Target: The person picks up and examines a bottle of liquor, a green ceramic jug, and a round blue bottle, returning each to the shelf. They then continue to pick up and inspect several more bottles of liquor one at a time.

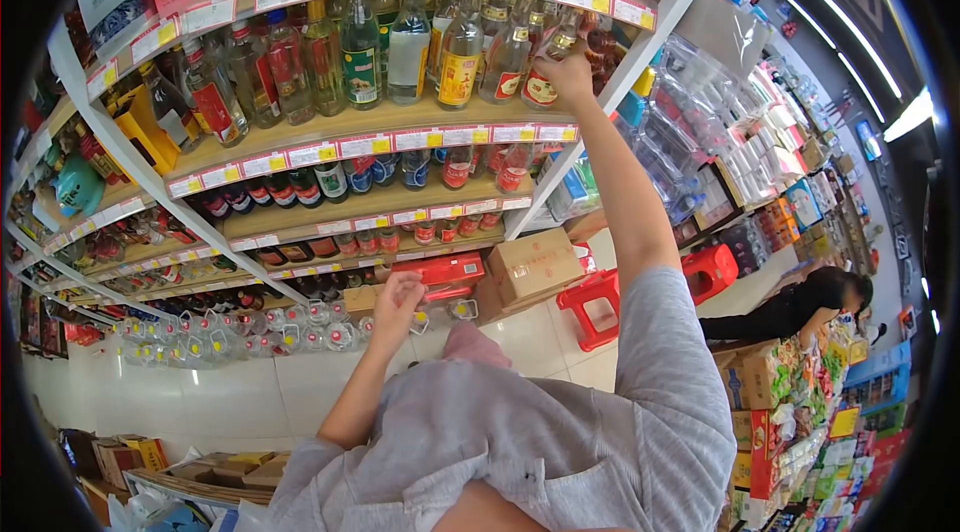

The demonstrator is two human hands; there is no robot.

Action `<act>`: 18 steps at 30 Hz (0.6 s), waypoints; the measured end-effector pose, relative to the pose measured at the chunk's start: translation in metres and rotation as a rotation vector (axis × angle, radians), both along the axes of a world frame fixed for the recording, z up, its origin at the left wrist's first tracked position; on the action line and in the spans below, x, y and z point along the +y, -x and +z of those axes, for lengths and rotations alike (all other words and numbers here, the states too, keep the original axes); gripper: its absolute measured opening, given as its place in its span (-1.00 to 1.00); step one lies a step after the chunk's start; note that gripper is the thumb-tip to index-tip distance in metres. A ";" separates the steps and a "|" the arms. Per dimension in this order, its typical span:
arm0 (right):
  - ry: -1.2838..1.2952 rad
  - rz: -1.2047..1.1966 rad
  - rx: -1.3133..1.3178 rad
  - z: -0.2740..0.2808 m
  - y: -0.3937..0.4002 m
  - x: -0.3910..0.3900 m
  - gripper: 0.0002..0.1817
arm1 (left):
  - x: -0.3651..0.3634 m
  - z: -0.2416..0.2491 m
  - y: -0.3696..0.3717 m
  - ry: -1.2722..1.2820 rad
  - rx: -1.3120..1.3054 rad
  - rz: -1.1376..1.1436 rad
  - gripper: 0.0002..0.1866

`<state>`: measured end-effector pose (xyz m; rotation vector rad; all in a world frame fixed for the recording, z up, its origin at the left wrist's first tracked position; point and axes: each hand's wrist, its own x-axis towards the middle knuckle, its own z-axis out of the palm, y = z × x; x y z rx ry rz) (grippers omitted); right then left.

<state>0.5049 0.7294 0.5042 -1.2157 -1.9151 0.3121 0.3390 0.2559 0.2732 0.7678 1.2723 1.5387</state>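
Note:
On the upper wooden shelf, my right hand (567,75) reaches to the right end of a row of glass bottles, its fingers wrapped round the upper part of a clear bottle with a red and white label (540,89). Just left of it stands another clear bottle (506,67), then one with a yellow label (459,62). My left hand (401,294) is raised in front of the lowest shelves, near a red box (447,270). Its fingers are bent, with nothing visible between them.
Cardboard boxes (537,267) and a red plastic stool (592,310) stand on the floor at the shelf's right end. Large clear jugs (318,332) line the shelf's foot. At the right, another person (800,307) leans over stacked goods.

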 end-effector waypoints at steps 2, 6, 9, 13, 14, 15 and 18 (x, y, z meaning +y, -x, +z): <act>0.013 -0.011 -0.009 0.012 0.005 -0.022 0.10 | -0.004 0.000 0.001 -0.001 -0.009 0.001 -0.76; -0.025 0.063 0.099 0.008 0.002 -0.014 0.13 | -0.009 -0.005 0.004 0.017 -0.021 0.019 -0.77; 0.001 0.074 0.106 0.008 0.000 -0.017 0.11 | -0.013 -0.010 0.004 0.019 -0.003 0.023 -0.78; -0.029 0.028 0.078 0.001 0.005 -0.011 0.04 | -0.017 -0.010 0.004 0.003 0.000 0.025 -0.78; -0.022 0.008 0.058 0.001 0.005 -0.015 0.05 | -0.019 -0.011 0.004 0.009 0.004 0.022 -0.79; 0.058 0.048 0.081 0.007 0.005 -0.023 0.13 | -0.019 -0.011 0.004 0.015 0.010 0.020 -0.79; -0.138 0.051 0.095 -0.010 0.004 -0.009 0.05 | -0.022 -0.011 0.003 0.052 -0.015 0.022 -0.79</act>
